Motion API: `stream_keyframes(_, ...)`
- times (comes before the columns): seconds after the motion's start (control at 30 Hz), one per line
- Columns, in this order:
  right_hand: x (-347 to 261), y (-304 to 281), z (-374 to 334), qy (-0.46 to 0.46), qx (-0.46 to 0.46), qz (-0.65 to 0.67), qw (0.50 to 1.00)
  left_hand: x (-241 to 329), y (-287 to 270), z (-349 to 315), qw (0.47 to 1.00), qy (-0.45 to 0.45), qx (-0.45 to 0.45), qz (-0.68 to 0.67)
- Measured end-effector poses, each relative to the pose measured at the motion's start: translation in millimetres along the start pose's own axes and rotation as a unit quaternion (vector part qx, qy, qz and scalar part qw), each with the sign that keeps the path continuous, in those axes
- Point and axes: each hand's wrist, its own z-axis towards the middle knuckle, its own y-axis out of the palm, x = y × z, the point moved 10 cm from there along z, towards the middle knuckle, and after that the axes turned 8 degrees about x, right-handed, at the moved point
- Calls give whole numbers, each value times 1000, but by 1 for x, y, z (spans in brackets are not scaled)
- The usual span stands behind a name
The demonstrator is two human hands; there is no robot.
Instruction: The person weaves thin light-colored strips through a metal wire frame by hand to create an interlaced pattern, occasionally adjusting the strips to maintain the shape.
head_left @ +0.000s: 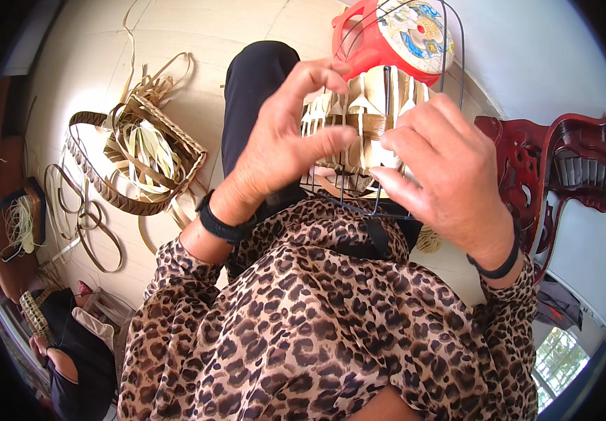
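Observation:
A half-woven basket (369, 125) of pale and brown flat strips on a dark wire frame (359, 203) rests over my lap. My left hand (282, 137) is at its left side, with the thumb stretched across the front and the index finger arched well apart from it. I see nothing held between them. On the right side of the weaving, my right hand (447, 165) has its fingers curled in, the thumb lying lower beside pale strips. Whatever those fingers grip is hidden from this view.
A woven basket (194, 151) full of loose strips lies on the floor at left, with looped strips (99, 242) beside it. Beyond my work stands a red stool (359, 35) with a patterned seat. Carved dark-red furniture (527, 158) is at right. Another person (82, 372) sits lower left.

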Motion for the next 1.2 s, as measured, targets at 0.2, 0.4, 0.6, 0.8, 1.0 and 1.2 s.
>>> stream_keyframes(0.2, -9, 4, -6, 12, 21, -42, 999, 17, 19, -15, 979, 114, 25, 169)
stream_keyframes(0.4, -9, 7, -10, -2, 7, -10, 1000, 19, 18, -18, 971, 127, 81, 188)
stream_keyframes(0.6, -6, 5, -19, -26, -1, 105, 994, 22, 23, -20, 961, 151, 91, 214)
stream_keyframes(0.8, -7, 8, -23, -40, -3, 115, 993, 18, 19, -20, 970, 127, 87, 188)
stream_keyframes(1.0, -13, 5, -24, -29, 47, 66, 996, 14, 8, -1, 979, 115, -37, 162)
stream_keyframes(1.2, -8, 2, -23, -6, 85, 67, 994, 36, 13, -12, 953, 184, -7, 241)
